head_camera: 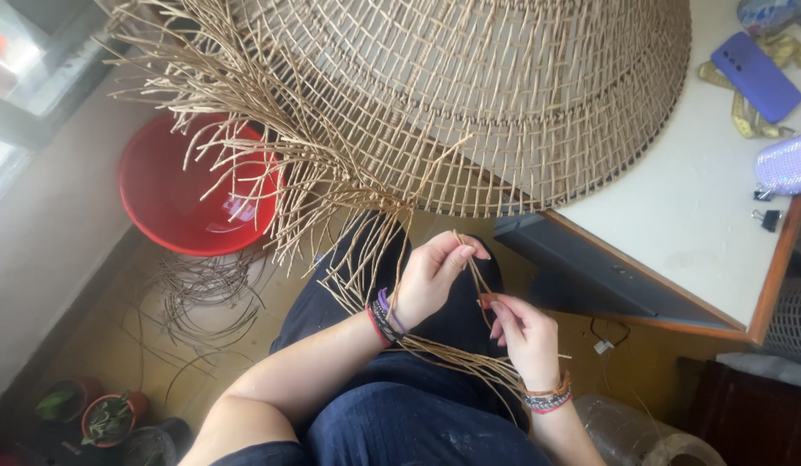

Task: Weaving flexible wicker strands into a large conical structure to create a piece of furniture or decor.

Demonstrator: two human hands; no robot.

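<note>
A large open-weave rattan basket (469,95) lies on its side across the white table (702,207), its loose strand ends fanning down over my lap. My left hand (430,276) pinches several of these thin tan strands (474,267) just below the basket's edge. My right hand (525,332) grips the same bundle of strands a little lower, fingers closed round them. Both wrists wear bracelets. More strands trail under my left wrist and across my dark trousers.
A red plastic basin (172,194) sits on the floor at left, with coiled rattan (202,298) beside it. Small potted plants (107,418) stand at the bottom left. A purple phone (756,76) and a measuring tape (750,121) lie on the table.
</note>
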